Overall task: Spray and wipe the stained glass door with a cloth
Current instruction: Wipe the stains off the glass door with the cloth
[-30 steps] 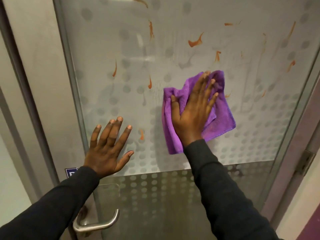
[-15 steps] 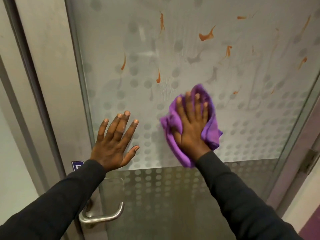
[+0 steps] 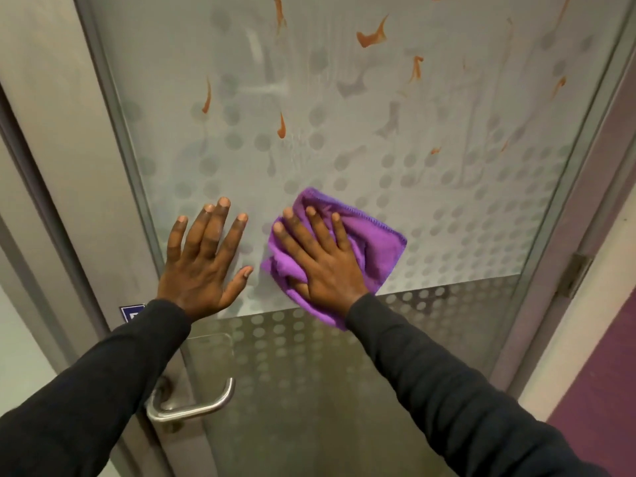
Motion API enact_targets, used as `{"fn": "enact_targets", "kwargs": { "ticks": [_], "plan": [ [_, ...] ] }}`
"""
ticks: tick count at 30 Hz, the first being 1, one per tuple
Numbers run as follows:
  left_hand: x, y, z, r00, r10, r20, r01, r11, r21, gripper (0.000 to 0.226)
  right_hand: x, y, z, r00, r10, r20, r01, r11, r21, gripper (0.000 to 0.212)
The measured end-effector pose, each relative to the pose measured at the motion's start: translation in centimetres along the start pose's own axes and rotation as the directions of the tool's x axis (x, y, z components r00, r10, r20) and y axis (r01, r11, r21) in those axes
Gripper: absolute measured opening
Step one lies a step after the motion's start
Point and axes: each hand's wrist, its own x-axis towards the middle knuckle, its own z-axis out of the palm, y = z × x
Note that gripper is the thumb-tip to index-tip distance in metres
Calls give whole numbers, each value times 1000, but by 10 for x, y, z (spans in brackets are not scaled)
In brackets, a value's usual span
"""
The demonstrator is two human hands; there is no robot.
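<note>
A frosted glass door with a grey dot pattern fills the view. Several orange stains streak its upper half, with wet smears between them. My right hand lies flat on a purple cloth and presses it against the glass, just above the band where the frosting ends. My left hand rests flat on the glass beside it, fingers spread, holding nothing. No spray bottle is in view.
A metal lever handle sticks out at the door's lower left, below my left arm. The grey door frame runs down the left side. A hinge and a purple wall lie to the right.
My right hand has dragged the cloth down and to the left across the glass. My left hand stays planted, and the view has tilted so the stains sit higher.
</note>
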Motion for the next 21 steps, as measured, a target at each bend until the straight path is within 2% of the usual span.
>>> {"fn": "enact_targets", "kwargs": {
  "ticks": [2,4,7,10,13,16,19,21],
  "plan": [
    [0,1,1,1000,-7,-8,7,1000,7,78,23,20,-18,989,143,-36,-144,990,-16,75],
    [0,1,1,1000,-10,-10,10,1000,14,78,57,34,-37,937,336,-98,-337,941,11,75],
    [-1,1,2,1000,-8,-18,8,1000,23,79,95,29,-50,881,455,-132,-452,890,57,79],
    [-1,1,2,1000,-5,-30,6,1000,28,78,97,9,-46,896,429,-111,-425,903,59,81],
    [-1,2,2,999,-6,-38,7,1000,15,78,60,-10,-29,976,218,-13,-218,976,17,78],
    [0,3,1,999,-11,-42,11,1000,19,77,15,-8,-12,999,39,29,-39,999,-6,73],
    [0,3,0,999,-9,-49,11,999,31,78,7,19,-15,998,50,26,-48,997,-54,74],
    [0,2,1,999,-11,-38,13,999,39,79,23,43,-27,977,212,-4,-212,976,-47,75]
  ]
}}
